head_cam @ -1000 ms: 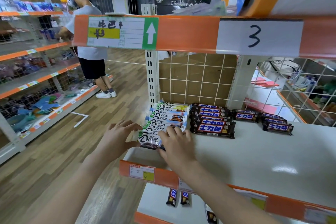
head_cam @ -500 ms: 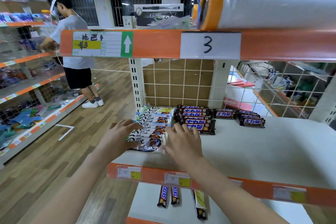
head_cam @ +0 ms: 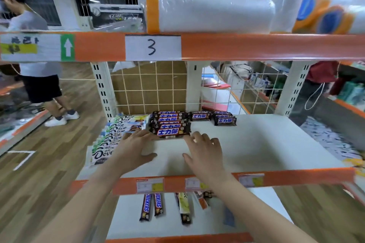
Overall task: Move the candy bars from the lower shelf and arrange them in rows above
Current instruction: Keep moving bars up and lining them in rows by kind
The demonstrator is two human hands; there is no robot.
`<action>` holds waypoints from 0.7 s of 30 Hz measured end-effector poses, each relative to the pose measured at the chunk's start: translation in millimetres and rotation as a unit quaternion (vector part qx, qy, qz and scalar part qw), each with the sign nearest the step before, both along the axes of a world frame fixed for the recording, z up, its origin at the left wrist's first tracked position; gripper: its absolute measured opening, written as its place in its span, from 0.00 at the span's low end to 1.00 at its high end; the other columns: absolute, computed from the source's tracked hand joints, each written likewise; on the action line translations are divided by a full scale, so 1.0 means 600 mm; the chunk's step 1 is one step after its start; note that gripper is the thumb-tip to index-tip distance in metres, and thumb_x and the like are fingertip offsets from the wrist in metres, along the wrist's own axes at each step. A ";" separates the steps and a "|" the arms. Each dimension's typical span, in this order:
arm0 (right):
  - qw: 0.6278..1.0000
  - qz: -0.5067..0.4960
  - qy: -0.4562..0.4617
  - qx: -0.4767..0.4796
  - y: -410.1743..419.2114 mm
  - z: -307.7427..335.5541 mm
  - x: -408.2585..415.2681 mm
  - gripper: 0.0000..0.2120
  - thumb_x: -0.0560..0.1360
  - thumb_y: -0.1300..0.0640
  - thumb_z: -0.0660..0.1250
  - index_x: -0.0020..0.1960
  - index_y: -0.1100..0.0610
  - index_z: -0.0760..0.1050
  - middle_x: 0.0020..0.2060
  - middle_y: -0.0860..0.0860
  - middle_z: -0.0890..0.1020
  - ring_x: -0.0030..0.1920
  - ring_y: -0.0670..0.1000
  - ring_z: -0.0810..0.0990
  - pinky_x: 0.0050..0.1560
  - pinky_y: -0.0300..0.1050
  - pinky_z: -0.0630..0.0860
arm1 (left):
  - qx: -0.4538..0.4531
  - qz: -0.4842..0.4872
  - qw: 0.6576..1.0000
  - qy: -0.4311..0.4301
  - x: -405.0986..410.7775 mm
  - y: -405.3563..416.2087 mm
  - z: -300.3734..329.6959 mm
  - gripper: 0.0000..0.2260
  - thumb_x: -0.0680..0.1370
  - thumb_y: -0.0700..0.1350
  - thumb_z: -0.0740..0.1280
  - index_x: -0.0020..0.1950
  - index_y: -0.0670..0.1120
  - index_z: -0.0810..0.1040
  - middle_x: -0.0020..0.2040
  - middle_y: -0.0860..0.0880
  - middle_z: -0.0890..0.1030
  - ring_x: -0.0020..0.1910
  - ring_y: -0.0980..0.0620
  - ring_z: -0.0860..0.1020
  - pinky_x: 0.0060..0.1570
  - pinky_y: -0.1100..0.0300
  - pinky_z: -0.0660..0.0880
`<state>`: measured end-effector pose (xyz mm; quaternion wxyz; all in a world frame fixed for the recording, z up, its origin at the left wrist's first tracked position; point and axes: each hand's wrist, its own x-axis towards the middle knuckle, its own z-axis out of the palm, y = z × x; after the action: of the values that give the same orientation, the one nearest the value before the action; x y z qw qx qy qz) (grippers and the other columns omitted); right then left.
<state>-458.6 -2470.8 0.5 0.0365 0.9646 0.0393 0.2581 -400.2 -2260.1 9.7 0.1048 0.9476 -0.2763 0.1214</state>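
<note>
Now both hands are over the middle shelf, which is white with an orange front edge. The left hand lies flat with its fingers spread, and the fingertips reach the front bar of the brown Snickers pile. The right hand is flat and spread too, just beside that same pile on its right. Neither hand is holding or pinching anything.

On this shelf the candy sits in rows. At the left is a long row of white and blue Dove bars, one lapping over the next, running from the back of the shelf to the front. Next to it is the brown Snickers pile, stacked at the back. Further right lie one brown bar by itself and then a small stack of brown bars. The rest of the shelf top to the right is bare white.

Down on the lower shelf some candy bars wait. Two Snickers bars lie side by side. Near them is a yellow and white bar, and an orange wrapped one peeks out from under the shelf edge.

Up on the top shelf lies a big roll of clear plastic with an orange end.
</note>
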 end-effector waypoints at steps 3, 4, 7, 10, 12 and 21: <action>0.999 -0.027 -0.009 -0.016 -0.032 -0.003 -0.020 0.24 0.53 0.46 0.80 0.46 0.52 0.81 0.40 0.51 0.81 0.36 0.53 0.80 0.34 0.46 0.74 | -0.006 -0.010 1.000 0.001 -0.016 -0.033 0.002 0.21 0.73 0.55 0.69 0.65 0.56 0.71 0.61 0.56 0.73 0.63 0.53 0.70 0.57 0.54 0.63; 0.999 -0.036 -0.009 -0.017 -0.040 -0.001 -0.027 0.24 0.53 0.46 0.80 0.46 0.53 0.81 0.40 0.51 0.81 0.35 0.53 0.80 0.33 0.46 0.74 | -0.008 -0.016 1.000 0.002 -0.022 -0.043 0.002 0.21 0.73 0.54 0.69 0.65 0.55 0.71 0.61 0.56 0.74 0.63 0.53 0.69 0.57 0.54 0.62; 0.998 -0.047 0.022 -0.024 -0.058 0.015 -0.059 0.22 0.61 0.45 0.77 0.52 0.52 0.79 0.45 0.51 0.80 0.41 0.53 0.80 0.38 0.48 0.74 | -0.005 -0.032 0.999 0.008 -0.041 -0.070 0.007 0.21 0.74 0.55 0.67 0.66 0.56 0.70 0.61 0.57 0.73 0.64 0.56 0.68 0.60 0.54 0.61; 0.998 -0.048 0.039 0.002 -0.080 0.018 -0.088 0.21 0.70 0.48 0.70 0.61 0.52 0.74 0.54 0.51 0.78 0.51 0.55 0.78 0.47 0.51 0.73 | -0.010 -0.039 0.999 0.022 -0.065 -0.092 0.009 0.21 0.75 0.56 0.66 0.67 0.57 0.69 0.62 0.58 0.72 0.65 0.57 0.67 0.63 0.54 0.61; 0.997 -0.065 0.039 0.004 -0.089 0.019 -0.112 0.22 0.60 0.48 0.77 0.52 0.52 0.79 0.44 0.50 0.81 0.40 0.54 0.80 0.37 0.48 0.74 | -0.013 -0.041 0.999 0.027 -0.083 -0.105 0.008 0.20 0.75 0.56 0.65 0.66 0.58 0.68 0.62 0.59 0.71 0.66 0.57 0.66 0.64 0.54 0.60; 0.998 -0.060 0.010 0.021 -0.125 -0.008 -0.214 0.19 0.58 0.52 0.77 0.47 0.51 0.79 0.40 0.49 0.81 0.37 0.54 0.80 0.33 0.46 0.73 | -0.059 -0.064 0.996 0.035 -0.189 -0.146 -0.007 0.19 0.74 0.55 0.65 0.64 0.57 0.71 0.60 0.58 0.73 0.62 0.56 0.69 0.58 0.54 0.64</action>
<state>-587.2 -2545.5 -4.6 0.0316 0.9684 -0.0236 0.2463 -513.5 -2347.9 5.6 0.1782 0.9238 -0.3246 0.0972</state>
